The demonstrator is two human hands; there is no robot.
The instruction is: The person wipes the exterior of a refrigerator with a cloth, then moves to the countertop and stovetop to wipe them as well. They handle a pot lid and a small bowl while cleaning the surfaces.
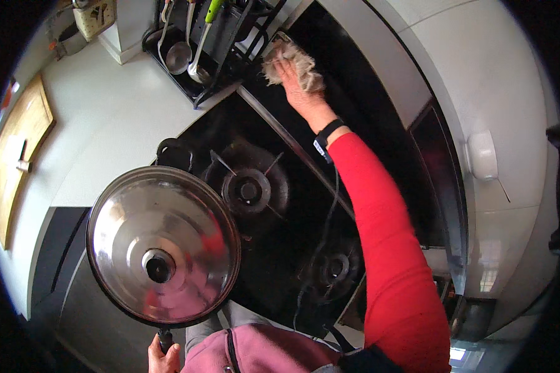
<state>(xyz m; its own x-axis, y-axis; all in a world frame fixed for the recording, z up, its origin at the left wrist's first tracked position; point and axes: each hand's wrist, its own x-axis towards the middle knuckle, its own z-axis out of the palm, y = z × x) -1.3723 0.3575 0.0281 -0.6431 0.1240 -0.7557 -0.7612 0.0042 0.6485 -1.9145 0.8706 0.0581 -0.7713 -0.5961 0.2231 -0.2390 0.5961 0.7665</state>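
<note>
In my left hand (163, 356), at the bottom of the view, is the black handle of a wok covered by a domed stainless steel lid (186, 224) with a black knob (159, 269). This covered wok is beside the left burner (248, 189) of a black gas stove; whether its far edge rests on anything cannot be told. My right hand (293, 77) reaches to the back and presses a crumpled, frayed beige cloth (310, 70) on the black surface behind the metal strip (280, 128). The fingers lie spread over the cloth.
A black rack (196, 100) with ladles (178, 58) stands left of the cloth. A wooden board (23, 126) lies on the white counter (93, 112) at far left. The right burner (336, 268) sits near my right forearm, and a thin cable (325, 233) runs down from the wrist.
</note>
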